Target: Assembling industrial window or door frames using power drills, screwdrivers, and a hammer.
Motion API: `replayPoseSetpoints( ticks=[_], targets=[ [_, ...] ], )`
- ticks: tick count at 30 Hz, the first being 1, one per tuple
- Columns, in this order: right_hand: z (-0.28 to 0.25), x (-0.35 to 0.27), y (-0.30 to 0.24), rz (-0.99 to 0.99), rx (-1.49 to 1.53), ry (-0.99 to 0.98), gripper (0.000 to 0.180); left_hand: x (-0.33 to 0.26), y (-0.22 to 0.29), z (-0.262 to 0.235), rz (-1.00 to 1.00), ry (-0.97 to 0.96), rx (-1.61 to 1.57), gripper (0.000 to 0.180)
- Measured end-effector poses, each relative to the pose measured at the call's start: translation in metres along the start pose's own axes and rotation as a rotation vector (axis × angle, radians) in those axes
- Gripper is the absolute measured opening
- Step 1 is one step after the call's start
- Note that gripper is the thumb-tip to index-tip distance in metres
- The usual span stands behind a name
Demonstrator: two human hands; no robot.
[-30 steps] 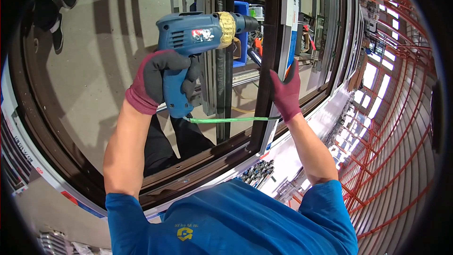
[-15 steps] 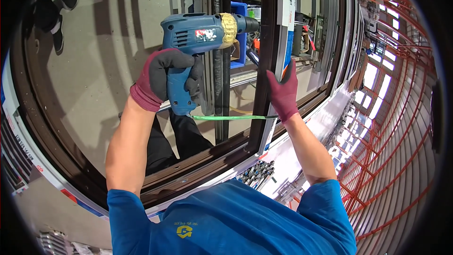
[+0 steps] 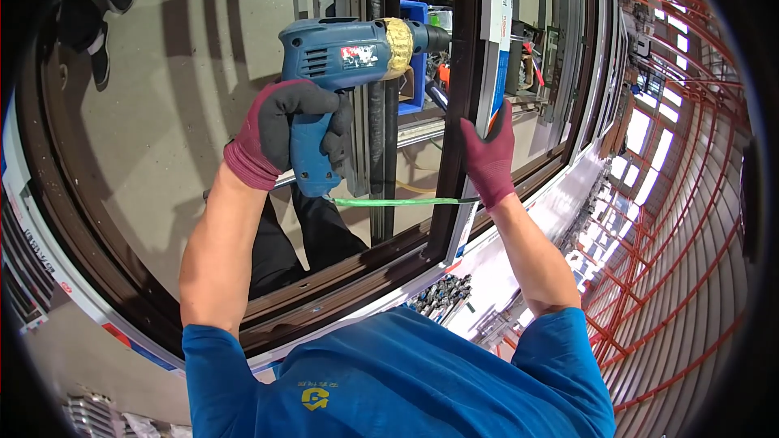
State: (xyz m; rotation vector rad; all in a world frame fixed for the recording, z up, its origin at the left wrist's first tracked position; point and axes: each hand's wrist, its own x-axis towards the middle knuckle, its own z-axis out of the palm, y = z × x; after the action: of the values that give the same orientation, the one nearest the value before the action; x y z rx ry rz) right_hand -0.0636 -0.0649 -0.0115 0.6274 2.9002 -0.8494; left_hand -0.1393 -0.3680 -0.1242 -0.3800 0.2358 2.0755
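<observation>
One blue electric drill (image 3: 341,73), two gloved hands and one green cord (image 3: 402,202) are seen against a single dark window frame (image 3: 462,113). The drill is gripped by the left hand (image 3: 280,134), whose fingers are wrapped tight around the handle, just left of the frame's upright bar. The right hand (image 3: 489,154) is laid on that bar, fingers and thumb pinched narrowly over its edge. The drill's long axis is held level, and its brass-coloured chuck (image 3: 398,36) is pointed right, the tip touching or nearly touching the bar; which cannot be told. The cord is stretched level from the handle's base to the bar, below the right hand. Open glass is left to the left of the bar; to its right, further frames are packed close together.
</observation>
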Motion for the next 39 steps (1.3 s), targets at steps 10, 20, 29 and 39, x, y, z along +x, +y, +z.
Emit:
replayPoseSetpoints(
  ticks=[10,20,29,39],
  targets=[
    [0.0,0.001,-0.004,0.032,-0.013,-0.027,0.058,0.003,-0.005,-0.007,0.019,-0.009,-0.035,0.023],
    [0.001,0.001,0.0,0.042,0.027,-0.024,0.058,0.015,-0.018,0.005,0.009,0.093,0.036,0.021],
    [-0.003,0.001,0.008,-0.008,0.018,0.001,0.056,-0.017,-0.004,0.008,0.019,0.048,-0.081,0.036],
    [-0.001,0.001,0.008,-0.017,0.044,-0.01,0.055,-0.053,-0.017,0.03,0.187,0.139,0.182,0.067]
  ],
)
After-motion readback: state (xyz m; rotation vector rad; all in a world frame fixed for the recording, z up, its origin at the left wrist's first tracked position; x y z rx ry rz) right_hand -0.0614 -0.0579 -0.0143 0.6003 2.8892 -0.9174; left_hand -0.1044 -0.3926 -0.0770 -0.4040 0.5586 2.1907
